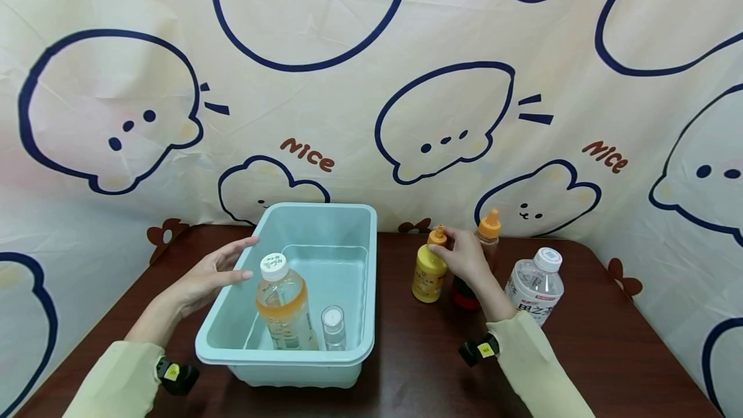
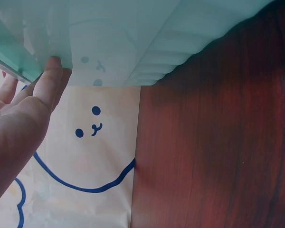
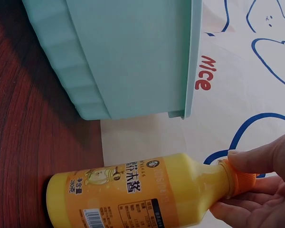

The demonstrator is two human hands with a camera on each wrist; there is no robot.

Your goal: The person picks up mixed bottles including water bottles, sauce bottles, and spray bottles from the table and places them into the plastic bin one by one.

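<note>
My right hand (image 1: 464, 257) pinches the orange cap (image 3: 241, 178) of a yellow mustard bottle (image 1: 428, 276), thumb on one side and fingers on the other. The bottle is upright on the table, to the right of a pale blue-green plastic tub (image 1: 302, 357). At the tub's left rim is my left hand (image 1: 215, 269), its fingers loosely extended; in the left wrist view the fingertips (image 2: 54, 64) lie against the tub's wall. Inside the tub are a large clear bottle (image 1: 284, 308) with a white cap and orange band, and a small clear bottle (image 1: 333, 328).
Behind my right hand stands a dark red sauce bottle (image 1: 489, 228) with an orange nozzle, partly hidden. Farther right is a clear white-capped bottle (image 1: 536, 282), partly covered by my forearm. A printed cloth (image 1: 348, 115) hangs behind the brown table (image 1: 609, 340).
</note>
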